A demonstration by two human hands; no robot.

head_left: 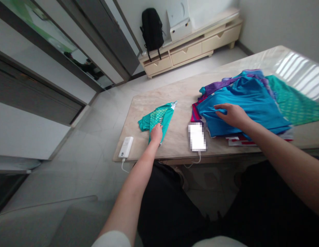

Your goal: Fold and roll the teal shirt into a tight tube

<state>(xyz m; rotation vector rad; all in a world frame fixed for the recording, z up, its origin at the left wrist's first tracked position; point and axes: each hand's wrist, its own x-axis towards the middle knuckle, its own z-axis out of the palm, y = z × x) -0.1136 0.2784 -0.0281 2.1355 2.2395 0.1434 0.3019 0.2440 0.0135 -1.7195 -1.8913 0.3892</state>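
On the left part of the table lies a small folded green garment (156,116) with a pale pattern and a white tip at its far end. My left hand (156,133) is on its near part, fingers closed on the cloth. To the right, a blue shirt (252,99) lies spread on top of a pile of clothes. Over its left side is my right hand (230,115), thumb and fingers apart, holding nothing. Whether its fingertips touch the blue cloth is hard to tell. Purple cloth (218,85) shows from beneath the blue shirt.
A white power bank (126,146) with a cable lies at the table's left corner. A pixelated white device (197,137), also cabled, lies between the garments. Green patterned cloth (294,99) extends right of the pile. Beyond the marble-look table (185,90), a backpack (152,29) stands on a low cabinet (186,53).
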